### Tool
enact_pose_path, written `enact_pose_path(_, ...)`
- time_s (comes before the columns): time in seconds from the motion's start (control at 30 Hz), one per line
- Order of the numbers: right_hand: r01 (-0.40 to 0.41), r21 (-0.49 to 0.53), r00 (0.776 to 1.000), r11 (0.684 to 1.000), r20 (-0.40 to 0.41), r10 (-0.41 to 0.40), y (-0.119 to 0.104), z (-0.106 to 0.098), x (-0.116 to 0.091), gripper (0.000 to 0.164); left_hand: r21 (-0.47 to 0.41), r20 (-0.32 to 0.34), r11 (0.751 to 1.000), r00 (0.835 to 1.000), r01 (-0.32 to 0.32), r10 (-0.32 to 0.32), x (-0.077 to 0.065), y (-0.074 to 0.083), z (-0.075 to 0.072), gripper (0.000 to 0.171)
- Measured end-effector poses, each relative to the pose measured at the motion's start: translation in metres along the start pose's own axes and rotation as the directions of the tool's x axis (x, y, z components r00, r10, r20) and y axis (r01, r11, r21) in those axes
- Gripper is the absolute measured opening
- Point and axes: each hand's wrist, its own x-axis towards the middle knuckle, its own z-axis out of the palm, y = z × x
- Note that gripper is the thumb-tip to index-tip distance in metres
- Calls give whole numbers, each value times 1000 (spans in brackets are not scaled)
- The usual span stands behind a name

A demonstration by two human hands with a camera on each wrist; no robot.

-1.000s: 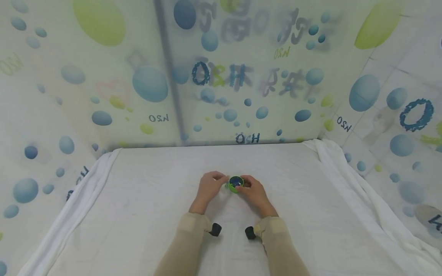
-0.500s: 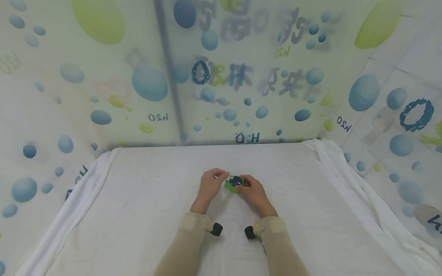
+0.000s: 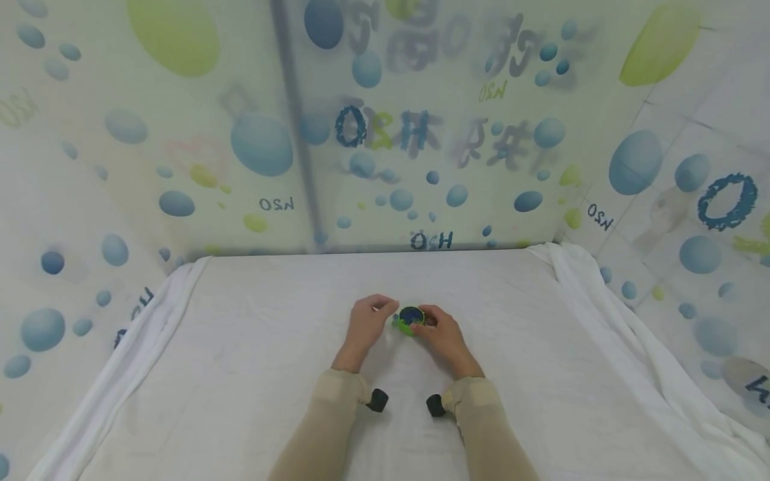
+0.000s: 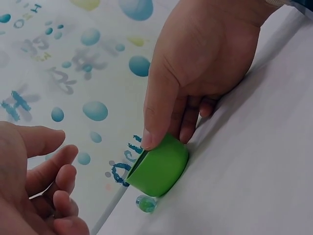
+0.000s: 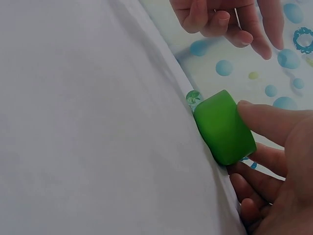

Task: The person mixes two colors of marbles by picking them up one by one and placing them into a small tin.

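A small green cup (image 3: 407, 329) stands on the white cloth; in the head view its inside looks dark blue. My right hand (image 3: 444, 335) grips its right side, thumb at the rim and fingers along the wall, as the right wrist view shows on the cup (image 5: 222, 129). To the cup's left, my left hand (image 3: 368, 322) hovers with thumb and fingers loosely bent and apart, nothing between them in the left wrist view. A clear glass marble with a green swirl (image 4: 145, 203) lies against the cup's foot on the left-hand side.
White cloth (image 3: 271, 374) covers the table, bunched into folds along the left and right edges. Behind it hangs a pale curtain (image 3: 385, 200) printed with blue and green dots and letters. Black wrist cameras (image 3: 377, 400) jut from both beige sleeves.
Half a second ago a pale green marble showed at my left fingertips by the cup's rim; now it is gone from there. My right hand and the cup stay put.
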Motion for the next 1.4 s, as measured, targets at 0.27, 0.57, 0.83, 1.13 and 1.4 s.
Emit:
enact_pose_path(0.27,-5,1,1000,1000,5,5,2,0,1,49,35,22,999,999,30,-31,0,-5,-3,20)
enact_pose_path(0.57,14,-9,1000,1000,2,-14,3,1,2,49,132,85,991,995,31,-42,-1,-11,-4,16)
enact_pose_path(0.83,30,0,1000,1000,-6,-30,4,1,2,48,180,136,983,989,30,-55,3,-23,-1,19)
enact_pose_path(1.13,31,2,999,1000,-7,-31,4,1,2,47,328,102,944,995,-17,-18,-1,-28,6,20)
enact_pose_path(1.4,22,4,1000,1000,-11,-22,3,1,3,49,384,78,923,997,-32,2,-4,-28,11,19)
